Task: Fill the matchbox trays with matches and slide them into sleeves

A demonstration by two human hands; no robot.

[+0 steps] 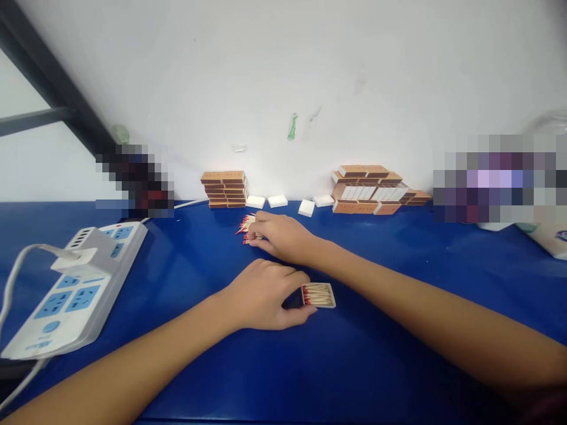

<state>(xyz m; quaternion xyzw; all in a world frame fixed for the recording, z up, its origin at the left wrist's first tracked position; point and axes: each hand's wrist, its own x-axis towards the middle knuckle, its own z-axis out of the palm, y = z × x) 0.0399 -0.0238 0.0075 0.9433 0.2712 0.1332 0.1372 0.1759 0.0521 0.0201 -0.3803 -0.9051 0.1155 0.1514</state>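
My left hand (pixel 272 295) holds a small white matchbox tray (pixel 333 296) by its left end, thumb on the near side and index finger on the far side. Matches (pixel 319 294) with red heads pointing left lie inside the tray. Farther back, my right hand (pixel 286 236) reaches in from the right, its fingers curled and pinched over a loose pile of red-headed matches (pixel 246 224) on the blue table. Some matches show between the thumb and fingers; the fingertips partly hide the pile.
Against the wall stand a stack of matchboxes (pixel 224 189) and a larger stack (pixel 367 189) on the right. Several white trays (pixel 277 201) lie between them. A power strip (pixel 80 289) with a plug and white cable sits at left on the blue table (pixel 283 378).
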